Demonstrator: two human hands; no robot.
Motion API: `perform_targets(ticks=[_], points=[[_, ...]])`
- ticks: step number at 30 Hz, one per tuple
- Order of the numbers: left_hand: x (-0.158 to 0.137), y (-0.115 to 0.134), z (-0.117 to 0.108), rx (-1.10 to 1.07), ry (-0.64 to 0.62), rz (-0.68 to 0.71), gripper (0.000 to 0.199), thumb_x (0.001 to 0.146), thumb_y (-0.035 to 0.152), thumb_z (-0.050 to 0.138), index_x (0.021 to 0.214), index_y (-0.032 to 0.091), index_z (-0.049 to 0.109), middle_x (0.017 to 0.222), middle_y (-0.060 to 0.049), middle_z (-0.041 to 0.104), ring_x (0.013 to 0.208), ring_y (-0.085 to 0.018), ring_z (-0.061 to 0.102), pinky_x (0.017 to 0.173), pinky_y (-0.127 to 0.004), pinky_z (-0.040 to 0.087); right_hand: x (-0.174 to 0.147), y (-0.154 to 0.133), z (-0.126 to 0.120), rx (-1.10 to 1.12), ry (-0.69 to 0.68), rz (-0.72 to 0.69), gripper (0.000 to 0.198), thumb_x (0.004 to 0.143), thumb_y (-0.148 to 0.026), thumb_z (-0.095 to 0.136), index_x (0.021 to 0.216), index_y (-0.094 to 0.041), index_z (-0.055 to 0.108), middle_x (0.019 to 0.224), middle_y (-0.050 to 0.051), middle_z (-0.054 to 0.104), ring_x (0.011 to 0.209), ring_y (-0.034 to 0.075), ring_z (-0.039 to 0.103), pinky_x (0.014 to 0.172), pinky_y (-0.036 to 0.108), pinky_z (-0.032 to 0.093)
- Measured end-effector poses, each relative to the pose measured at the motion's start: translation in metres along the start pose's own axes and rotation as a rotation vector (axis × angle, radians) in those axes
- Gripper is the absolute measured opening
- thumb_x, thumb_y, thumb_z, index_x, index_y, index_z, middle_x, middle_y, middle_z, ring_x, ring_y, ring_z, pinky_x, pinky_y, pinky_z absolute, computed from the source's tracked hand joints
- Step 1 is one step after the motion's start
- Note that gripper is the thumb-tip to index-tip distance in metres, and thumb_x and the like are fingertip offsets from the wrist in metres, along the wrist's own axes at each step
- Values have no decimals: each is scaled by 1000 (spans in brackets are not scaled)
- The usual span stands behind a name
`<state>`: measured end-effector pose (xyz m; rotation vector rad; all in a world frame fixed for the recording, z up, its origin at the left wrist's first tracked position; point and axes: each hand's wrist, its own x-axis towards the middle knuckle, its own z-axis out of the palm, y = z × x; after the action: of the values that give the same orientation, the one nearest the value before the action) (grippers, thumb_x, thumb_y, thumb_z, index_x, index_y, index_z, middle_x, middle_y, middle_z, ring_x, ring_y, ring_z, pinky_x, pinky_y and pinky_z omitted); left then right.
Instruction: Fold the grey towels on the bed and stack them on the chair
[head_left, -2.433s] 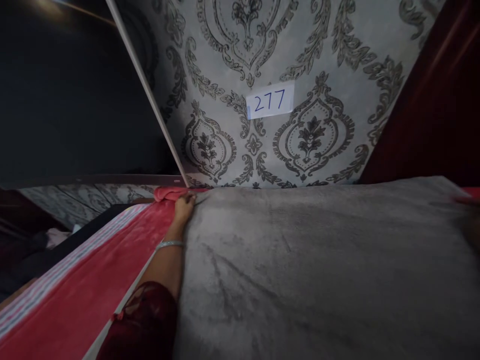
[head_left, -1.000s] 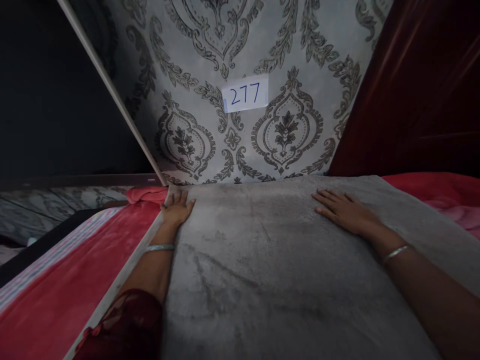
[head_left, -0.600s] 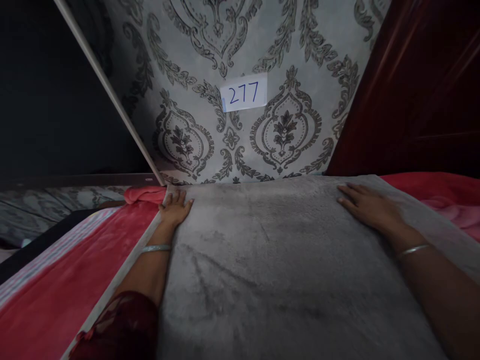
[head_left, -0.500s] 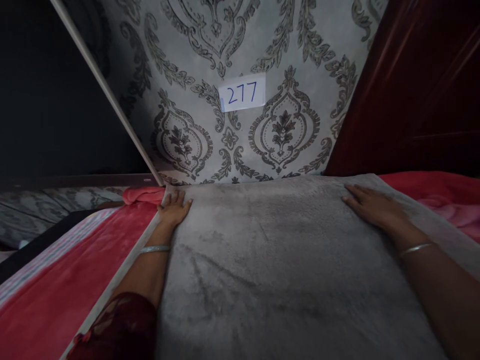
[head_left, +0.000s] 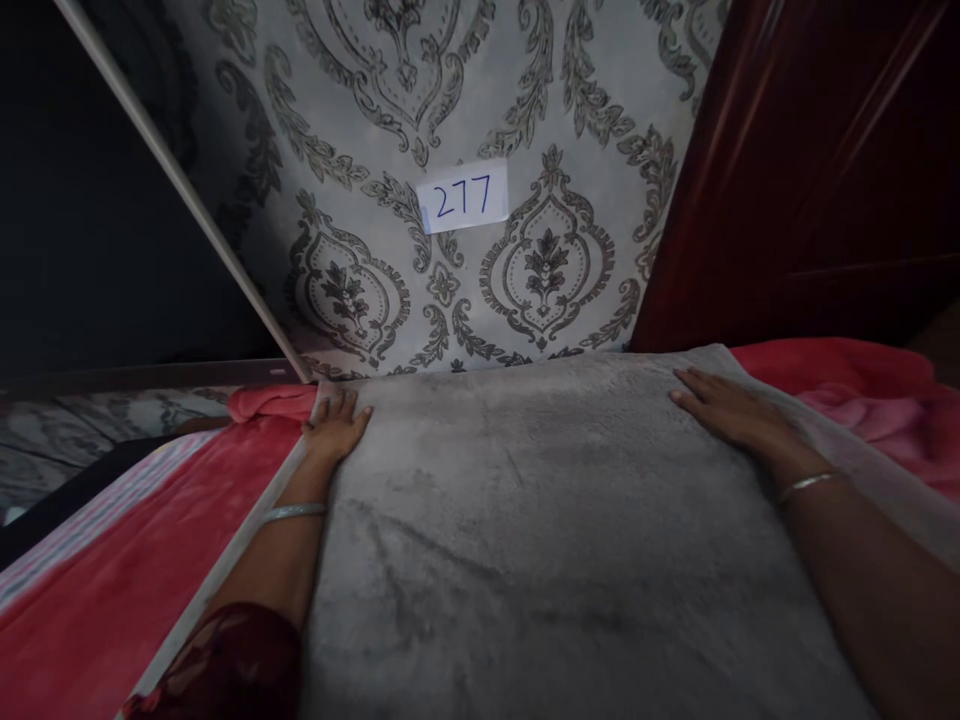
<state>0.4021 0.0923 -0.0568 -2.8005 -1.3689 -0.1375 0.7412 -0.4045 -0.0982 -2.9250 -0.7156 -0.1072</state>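
A grey plush blanket (head_left: 517,520) lies spread out before me, its far edge along the patterned wall. My left hand (head_left: 335,428) rests flat on its far left corner, fingers spread. On the far right part of the blanket, my right hand (head_left: 727,408) lies palm down with its fingers stretched out. Neither hand grips the cloth. Faint creases run across the blanket's middle left.
Red cloth (head_left: 142,540) shows along the left, beside a striped strip (head_left: 124,510). More red fabric (head_left: 840,365) bunches at the right. A dark screen-like panel (head_left: 120,230) stands left, dark red wood (head_left: 810,180) right. A paper marked 277 (head_left: 463,196) is on the wall (head_left: 457,110).
The view has shifted slightly, so everything sits a little further left in the picture. Both hands stay in the same places on the blanket.
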Motion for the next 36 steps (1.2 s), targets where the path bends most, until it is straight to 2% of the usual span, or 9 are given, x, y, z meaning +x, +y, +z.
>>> perform_targets(ticks=[3, 9, 19, 22, 24, 27, 30, 33, 36], points=[[0, 0, 0, 2, 7, 3, 70, 99, 57, 19, 160, 25, 28, 169, -4, 18, 156, -33, 15, 118, -69, 25, -3, -5, -6, 34, -69, 55, 74, 100, -57, 15, 163, -20, 24, 168, 5, 21, 154, 27, 21, 124, 50, 22], [0, 1, -1, 0, 2, 2, 71, 99, 58, 19, 161, 24, 27, 170, -4, 17, 156, -33, 15, 119, -68, 23, -10, -15, -19, 49, -111, 70, 75, 100, -56, 16, 163, -17, 23, 169, 6, 18, 155, 27, 18, 125, 50, 18], [-3, 3, -1, 17, 35, 7, 69, 99, 55, 22, 159, 23, 32, 168, -7, 23, 154, -35, 19, 117, -70, 24, -6, -10, -12, 52, -44, 43, 73, 99, -57, 21, 161, -19, 30, 166, 8, 28, 152, 29, 28, 122, 53, 27], [-8, 9, -9, 60, 91, 25, 64, 99, 50, 26, 153, 19, 42, 162, -15, 36, 150, -37, 30, 116, -68, 27, -8, -11, -16, 35, -26, 49, 70, 99, -55, 25, 159, -19, 35, 164, 9, 32, 150, 30, 32, 121, 52, 29], [-14, 20, -17, 79, 125, 68, 59, 100, 46, 28, 143, 14, 54, 150, -20, 52, 141, -38, 44, 115, -64, 31, -11, -19, -24, 37, 24, 77, 66, 100, -52, 26, 153, -17, 45, 156, 14, 45, 142, 33, 44, 116, 51, 37], [-29, 52, -27, 10, 157, 270, 55, 101, 41, 30, 138, 12, 58, 145, -19, 57, 137, -32, 50, 118, -52, 33, -20, -45, -39, 101, 168, 80, 64, 102, -49, 23, 144, -13, 56, 138, 20, 62, 127, 36, 58, 107, 49, 46], [-56, 95, -28, -105, 168, 649, 59, 101, 43, 36, 154, 17, 41, 163, -13, 35, 151, -28, 30, 125, -49, 23, -29, -86, -44, 204, 274, -219, 66, 102, -49, 23, 151, -12, 48, 150, 17, 52, 139, 33, 48, 116, 47, 38], [-85, 128, -17, -145, 70, 1009, 69, 100, 55, 39, 160, 23, 27, 169, -10, 19, 157, -28, 14, 127, -55, 9, -39, -124, -29, 205, 163, -566, 69, 101, -57, 30, 160, -22, 33, 166, 9, 27, 153, 31, 25, 124, 53, 22], [-101, 140, -3, -130, -114, 1105, 73, 100, 62, 35, 161, 25, 23, 169, -11, 17, 157, -28, 11, 126, -59, 8, -47, -144, -6, 174, -60, -696, 70, 100, -64, 31, 162, -32, 26, 168, 3, 21, 155, 30, 16, 124, 60, 16]])
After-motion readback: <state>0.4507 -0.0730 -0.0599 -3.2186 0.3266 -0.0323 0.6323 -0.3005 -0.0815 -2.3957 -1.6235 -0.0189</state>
